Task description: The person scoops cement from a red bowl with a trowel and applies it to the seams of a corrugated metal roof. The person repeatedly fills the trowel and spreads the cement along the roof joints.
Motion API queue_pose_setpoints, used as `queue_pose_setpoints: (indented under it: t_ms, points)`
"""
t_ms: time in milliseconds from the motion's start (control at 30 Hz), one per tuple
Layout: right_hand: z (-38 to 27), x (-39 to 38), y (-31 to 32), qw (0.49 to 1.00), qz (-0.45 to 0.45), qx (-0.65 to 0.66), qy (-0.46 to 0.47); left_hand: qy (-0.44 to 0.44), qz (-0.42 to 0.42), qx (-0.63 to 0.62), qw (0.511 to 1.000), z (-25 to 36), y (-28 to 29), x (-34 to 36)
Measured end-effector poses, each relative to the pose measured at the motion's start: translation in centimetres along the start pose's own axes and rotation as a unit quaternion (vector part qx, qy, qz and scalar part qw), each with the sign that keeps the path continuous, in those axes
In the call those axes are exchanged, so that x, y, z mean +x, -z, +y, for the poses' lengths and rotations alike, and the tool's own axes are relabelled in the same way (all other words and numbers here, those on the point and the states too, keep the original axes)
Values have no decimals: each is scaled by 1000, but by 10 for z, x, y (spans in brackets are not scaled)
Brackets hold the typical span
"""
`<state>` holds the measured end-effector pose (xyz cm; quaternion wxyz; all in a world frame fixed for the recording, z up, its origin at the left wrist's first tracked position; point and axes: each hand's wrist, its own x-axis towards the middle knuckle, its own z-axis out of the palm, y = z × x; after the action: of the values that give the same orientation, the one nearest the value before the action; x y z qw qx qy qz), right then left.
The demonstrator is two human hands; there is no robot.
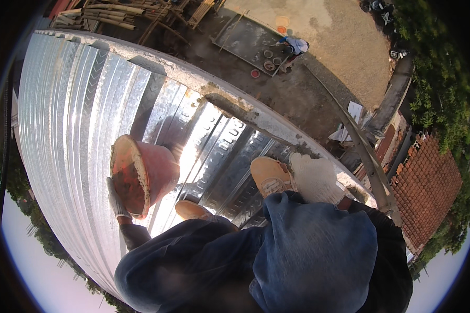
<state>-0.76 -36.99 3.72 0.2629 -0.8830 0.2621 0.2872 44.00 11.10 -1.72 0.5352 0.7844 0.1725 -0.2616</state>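
Observation:
A red plastic bucket (164, 169), its rim crusted with pale dried cement, is tipped on its side with its mouth facing left. My left hand (116, 198), in a whitish glove, grips the bucket's rim at the lower left; some of its fingers are hidden. Near my right shoe (270, 176), my gloved right hand (317, 178) is stretched out beside the roof-side ledge, holding nothing that I can see. Whether its fingertips touch the ledge I cannot tell. Shiny corrugated metal sheeting (62, 120) lies beneath my feet.
A rough concrete ledge (256, 115) borders the sheeting, with a drop to the ground beyond. Below, a person (297, 46) bends beside a flat mixing bed (245, 39) and several buckets. Bamboo poles (109, 15) lie at upper left; a tiled roof (428, 182) stands right.

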Motion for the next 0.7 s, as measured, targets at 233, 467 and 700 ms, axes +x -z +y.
queue_pose_setpoints:
  t_ms: [233,467,700]
  points:
    - [21,-14,7,999,9,-30,-14,-14,-8,29,999,-10,20,14]
    - [26,31,-3,976,195,85,34,-20,7,13,1000,-7,13,10]
    - [15,58,-30,961,239,111,81,16,8,-7,1000,2,-5,-4]
